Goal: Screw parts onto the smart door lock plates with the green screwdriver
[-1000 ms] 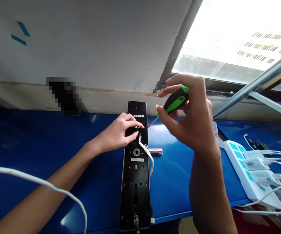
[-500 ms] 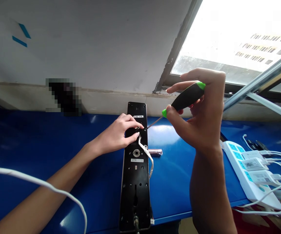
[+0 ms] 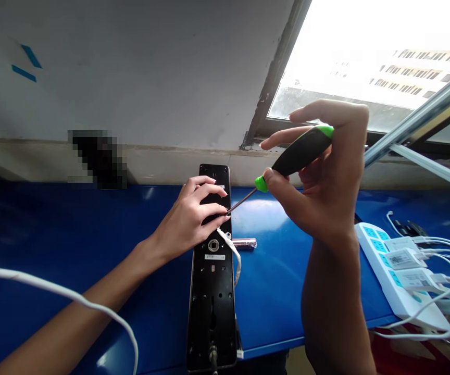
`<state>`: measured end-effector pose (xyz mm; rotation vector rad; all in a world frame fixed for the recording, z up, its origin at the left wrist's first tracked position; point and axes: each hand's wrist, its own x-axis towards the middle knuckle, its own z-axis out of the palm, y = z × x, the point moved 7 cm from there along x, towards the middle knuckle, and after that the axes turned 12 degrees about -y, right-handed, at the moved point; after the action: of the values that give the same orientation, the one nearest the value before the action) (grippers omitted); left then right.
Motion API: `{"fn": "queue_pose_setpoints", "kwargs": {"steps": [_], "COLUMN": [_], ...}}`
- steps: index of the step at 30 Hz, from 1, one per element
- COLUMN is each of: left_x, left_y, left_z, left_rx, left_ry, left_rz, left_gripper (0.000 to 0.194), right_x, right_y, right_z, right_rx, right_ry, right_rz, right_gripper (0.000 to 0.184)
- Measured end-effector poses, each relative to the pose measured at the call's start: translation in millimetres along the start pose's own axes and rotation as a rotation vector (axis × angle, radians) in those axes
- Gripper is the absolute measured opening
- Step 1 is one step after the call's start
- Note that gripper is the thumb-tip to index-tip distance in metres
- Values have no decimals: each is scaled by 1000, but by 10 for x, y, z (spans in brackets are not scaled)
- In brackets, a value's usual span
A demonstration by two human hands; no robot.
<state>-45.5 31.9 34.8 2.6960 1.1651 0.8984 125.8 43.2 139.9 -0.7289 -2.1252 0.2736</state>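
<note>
A long black smart door-lock panel (image 3: pixel 211 312) lies on the blue table (image 3: pixel 272 297), its far end under my left hand (image 3: pixel 188 219). That hand's spread fingers press across the panel's upper part. My right hand (image 3: pixel 328 177) holds a black-and-green screwdriver (image 3: pixel 299 159) in its fingertips, and the thin shaft slants down to the panel. Its tip sits next to my left fingertips, and the spot it meets is hidden. A flat white ribbon cable (image 3: pixel 236 258) comes out of the panel and curls over its right edge.
A small wrapped cylindrical item (image 3: pixel 244 242) lies right of the panel. A white power strip (image 3: pixel 389 271) with plugged-in chargers and cables sits at the right. A white cable (image 3: pixel 53 284) crosses my left forearm's foreground. Metal rails (image 3: pixel 424 112) slant before a bright window (image 3: pixel 365 52).
My left fingers have spread further over the panel. The screwdriver tip has moved down to the panel's right edge beside them. The whole view has shifted slightly.
</note>
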Motion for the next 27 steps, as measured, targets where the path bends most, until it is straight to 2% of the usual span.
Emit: {"fn": "queue_pose_setpoints", "kwargs": {"steps": [4,7,10,12,14,16,20,24,27], "left_x": [-8,62,247,406,574,742,1027,1145,1146], "left_y": [209,435,612,664,676,684,695,738,767], "left_z": [-63,-65,89,280,495,715,1148,1499,1648], "left_rx": [55,87,122,147,172,205,234,239,231], "left_ry": [-22,-98,-305,-492,-646,-745,-852,-921,-936], "left_rz": [25,92,164,182,178,186,177,194,213], "left_gripper": [11,13,21,20,16,16,23,23,23], "right_x": [-14,-51,-168,-282,-400,-487,-580,-633,-653], "right_y": [-10,93,308,461,596,676,751,828,863], "right_z": [-126,-177,-214,-262,-348,-459,-652,-737,-767], "right_rx": [-34,-142,-249,-301,-313,-293,-219,-142,-116], "right_ry": [-33,-206,-447,-583,-653,-646,-560,-540,-527], "right_rz": [71,147,247,325,431,511,568,572,573], "right_gripper": [42,40,39,39,37,34,31,33,32]}}
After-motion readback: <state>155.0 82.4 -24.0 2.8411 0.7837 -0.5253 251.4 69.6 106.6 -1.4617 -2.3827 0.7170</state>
